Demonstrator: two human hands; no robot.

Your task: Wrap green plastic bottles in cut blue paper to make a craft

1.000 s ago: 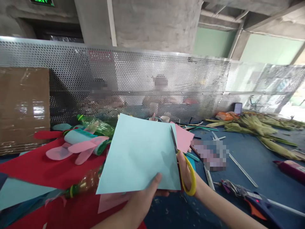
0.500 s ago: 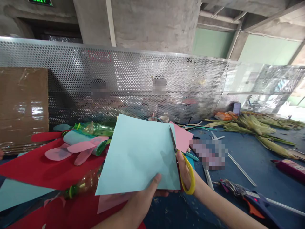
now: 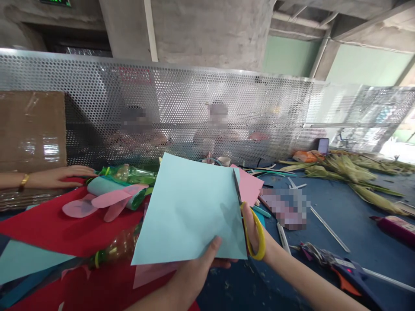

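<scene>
A light blue sheet of paper (image 3: 184, 203) is held up in front of me. My left hand (image 3: 204, 263) grips its lower edge, thumb on top and fingers underneath. Yellow-handled scissors (image 3: 259, 237) are in my right hand (image 3: 253, 229), at the sheet's right side. One dark blade lies over the paper near its right edge; the other blade is hidden. Behind the sheet's upper right corner shows a pink sheet (image 3: 249, 185). Another pink sheet (image 3: 152, 274) lies below the blue one.
At left, another person's hand (image 3: 68, 176) reaches over red sheets (image 3: 42, 229) beside green plastic bottles (image 3: 139, 175) and pink paper petals (image 3: 79, 206). Rightward lie a glue gun (image 3: 350, 270), white sticks (image 3: 329, 229) and corn husks (image 3: 346, 168). A perforated metal screen (image 3: 181, 103) stands behind.
Another person's hand has come in from the left and reaches toward the bottles; a red petal there has largely gone from sight. My hands, the sheet and the scissors have barely shifted.
</scene>
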